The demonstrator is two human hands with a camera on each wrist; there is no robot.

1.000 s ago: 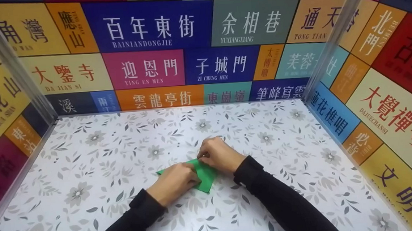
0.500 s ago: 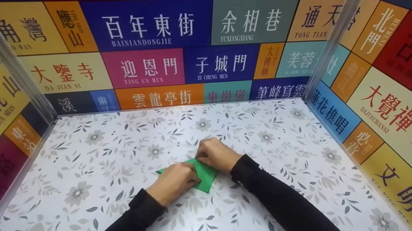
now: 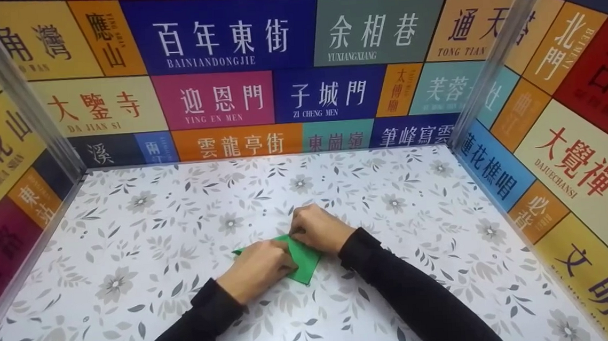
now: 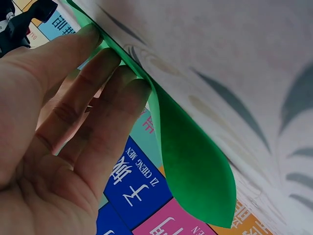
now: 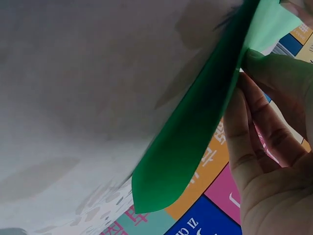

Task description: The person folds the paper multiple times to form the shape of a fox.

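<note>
A sheet of green paper (image 3: 305, 260), angular in outline, lies on the patterned tabletop under both hands. My left hand (image 3: 259, 263) rests over its left part. Seen from the left wrist, that hand's fairly straight fingers touch the green paper (image 4: 195, 161) in a row, while one end of the sheet bows off the surface. At the far edge, my right hand (image 3: 321, 227) pinches the paper. The right wrist view has the thumb and fingertips of the right hand (image 5: 269, 137) together at the edge of the green paper (image 5: 181, 152). Both palms hide parts of the sheet.
The tabletop (image 3: 179, 216) is white with grey flowers and leaves. Upright panels printed with colourful place-name signs (image 3: 219, 34) enclose its back and both sides, with clear strips (image 3: 481, 62) at the corners. Black sleeves (image 3: 419, 285) cover both forearms.
The right wrist has shifted slightly left, and the right fingers have slid a little left along the paper's far edge. The left hand and the sheet stay nearly in place.
</note>
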